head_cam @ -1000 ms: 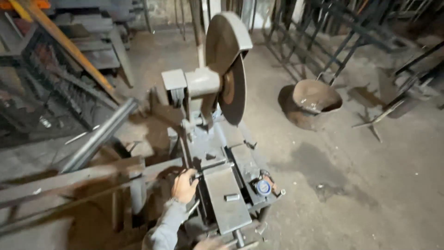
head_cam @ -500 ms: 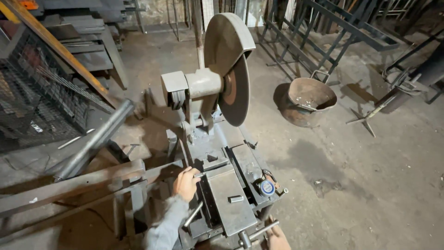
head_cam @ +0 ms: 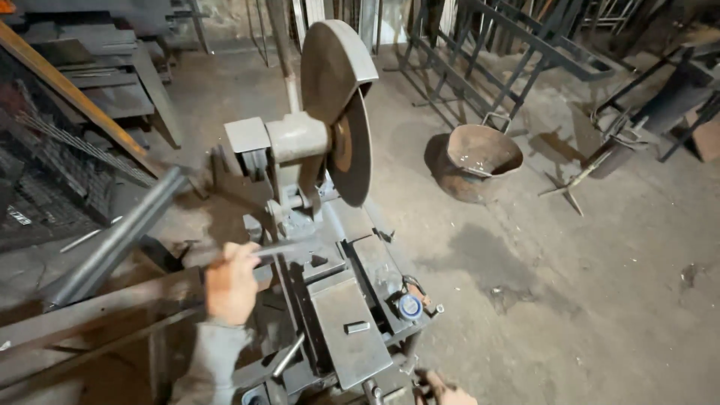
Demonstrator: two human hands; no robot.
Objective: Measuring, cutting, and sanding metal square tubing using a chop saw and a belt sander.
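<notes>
Hands at the chop saw (head_cam: 330, 150): left hand (head_cam: 231, 283) clamped on a steel bar (head_cam: 281, 246); right hand (head_cam: 448, 390) at the vise handle (head_cam: 371, 390), grip unclear.
Bar lies across the saw bed (head_cam: 352, 330) under the raised disc; it looks stiff, heavy, rough; best held well clear of the blade.

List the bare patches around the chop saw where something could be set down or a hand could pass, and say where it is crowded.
Bare concrete floor lies right of the chop saw, below the rusty metal pan. More bare floor shows behind the saw, left of its blade. Crowded: the saw's left side, where the left hand grips a metal bar among steel lengths; frames fill the far wall.
</notes>
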